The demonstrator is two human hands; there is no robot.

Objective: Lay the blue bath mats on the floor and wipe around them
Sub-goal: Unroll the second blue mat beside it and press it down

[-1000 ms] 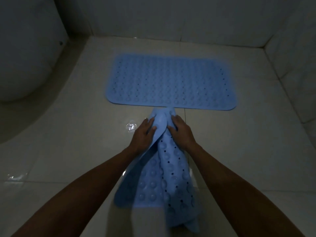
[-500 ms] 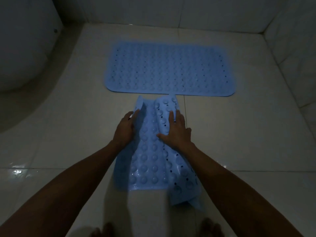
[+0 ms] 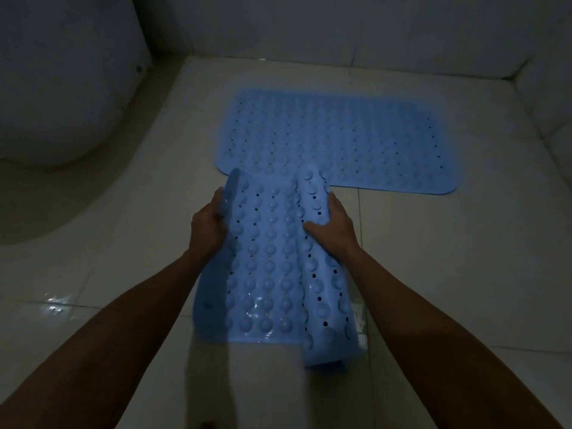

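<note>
From the head camera, in dim light, a rectangular blue rubber bath mat with rounded corners, rows of raised bumps and small drain holes (image 3: 337, 140) lies flat on the pale glossy tiled floor (image 3: 123, 230), its long side running left to right, near the back wall (image 3: 309, 23) and the right wall (image 3: 554, 57). A second blue rubber bath mat of the same bumpy, perforated kind (image 3: 272, 267) is held in front of it, running lengthwise toward the person; it is not flat, its right strip folded up in a ridge and its far left corner curling upward, and that far end overlaps the near edge of the flat mat in the picture. The left hand (image 3: 207, 224) grips the second mat's left edge, fingers wrapped under it. The right hand (image 3: 332, 224) grasps the raised fold on the right, thumb lying across the bumps and fingers curled behind. Both bare forearms reach in from the bottom corners. A white rounded porcelain fixture (image 3: 62, 88) fills the upper left, well apart from both mats. A wet glint (image 3: 55, 305) shows on the tiles at the left.
</note>
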